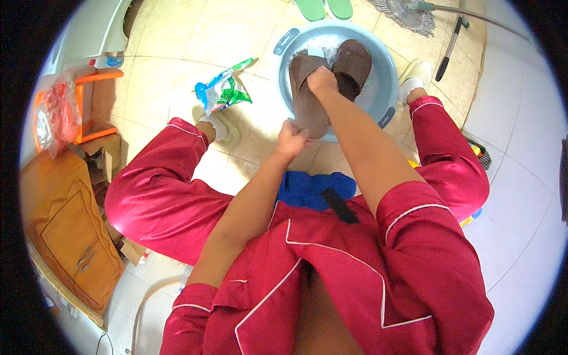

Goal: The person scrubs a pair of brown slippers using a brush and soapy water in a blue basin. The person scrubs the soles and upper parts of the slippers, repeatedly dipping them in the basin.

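Observation:
A brown slipper (310,106) is tilted over the near side of a light blue basin (387,89). My left hand (293,141) grips its heel end at the basin's near rim. Curled against the slipper at its strap opening is my right hand (322,81); its fingertips are hidden, and I cannot make out what is in them. The other brown slipper (353,59) rests inside the basin on the right. Whitish suds and a small pale blue object (317,52) show at the basin's far side, partly covered by the slipper.
A green, blue and white plastic packet (225,90) stands left of the basin. Green slippers (324,8) lie beyond it, with a mop (408,13) and a black-handled tool (448,53) at far right. An orange stool (97,133) and wooden cabinet (74,234) stand left.

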Motion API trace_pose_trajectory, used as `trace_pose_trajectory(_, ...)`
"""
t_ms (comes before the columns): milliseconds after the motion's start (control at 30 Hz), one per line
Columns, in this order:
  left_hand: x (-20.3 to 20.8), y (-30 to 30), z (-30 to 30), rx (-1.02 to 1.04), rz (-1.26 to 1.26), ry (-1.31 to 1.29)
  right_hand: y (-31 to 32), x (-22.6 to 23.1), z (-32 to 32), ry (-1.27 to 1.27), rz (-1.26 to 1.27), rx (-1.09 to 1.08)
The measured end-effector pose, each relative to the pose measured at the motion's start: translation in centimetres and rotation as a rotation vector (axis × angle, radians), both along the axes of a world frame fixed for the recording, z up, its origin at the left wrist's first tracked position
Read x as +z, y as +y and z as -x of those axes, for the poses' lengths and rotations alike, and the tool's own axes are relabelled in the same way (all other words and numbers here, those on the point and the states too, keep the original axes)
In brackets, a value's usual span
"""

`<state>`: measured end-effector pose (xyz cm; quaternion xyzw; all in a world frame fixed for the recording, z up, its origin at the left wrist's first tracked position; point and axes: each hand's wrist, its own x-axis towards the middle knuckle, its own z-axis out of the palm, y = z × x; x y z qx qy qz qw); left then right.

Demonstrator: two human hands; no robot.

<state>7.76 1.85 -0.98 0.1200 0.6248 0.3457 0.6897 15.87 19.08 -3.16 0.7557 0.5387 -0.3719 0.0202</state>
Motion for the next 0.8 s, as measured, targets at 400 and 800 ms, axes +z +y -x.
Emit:
trace_pose_trajectory(400, 0.2, 0.4, -0.5, 0.012, -0.036, 0.03, -10.0, 3.4, -7.9, 0.112, -0.198, 0.705)
trace_pose_trajectory(800, -0.3, 1.5, -0.5, -0.11, -0.015, 0.026, -12.3, 2.5, -8.2, 0.139, -0.296, 0.615)
